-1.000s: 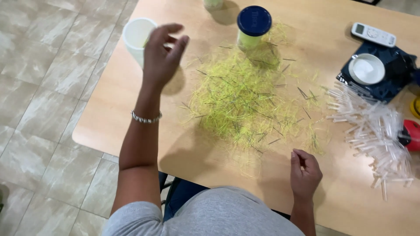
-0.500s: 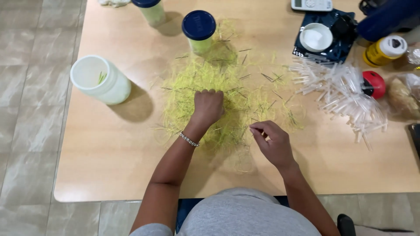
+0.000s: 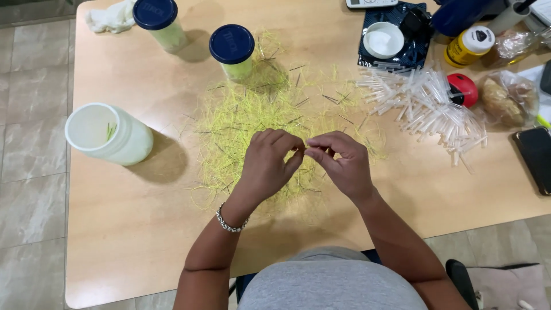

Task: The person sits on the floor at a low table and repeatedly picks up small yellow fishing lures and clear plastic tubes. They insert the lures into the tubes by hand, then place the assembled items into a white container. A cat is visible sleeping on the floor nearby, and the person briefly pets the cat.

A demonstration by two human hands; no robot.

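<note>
We pinch one yellow strand (image 3: 307,150) between left hand (image 3: 268,165) and right hand (image 3: 343,163); beneath our grip the strand pile (image 3: 252,115) looks mostly unsorted, and the open jar (image 3: 106,134) left of it holds few.

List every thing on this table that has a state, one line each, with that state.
Left hand: fingers pinched together over the yellow-green strands.
Right hand: fingers pinched, tips meeting the left's.
White jar: open, upright, nearly empty.
Near blue-lidded jar: closed, upright.
Far blue-lidded jar: closed, upright.
Yellow bottle: capped.
Clear tubes: loose heap.
Phone: screen dark.
</note>
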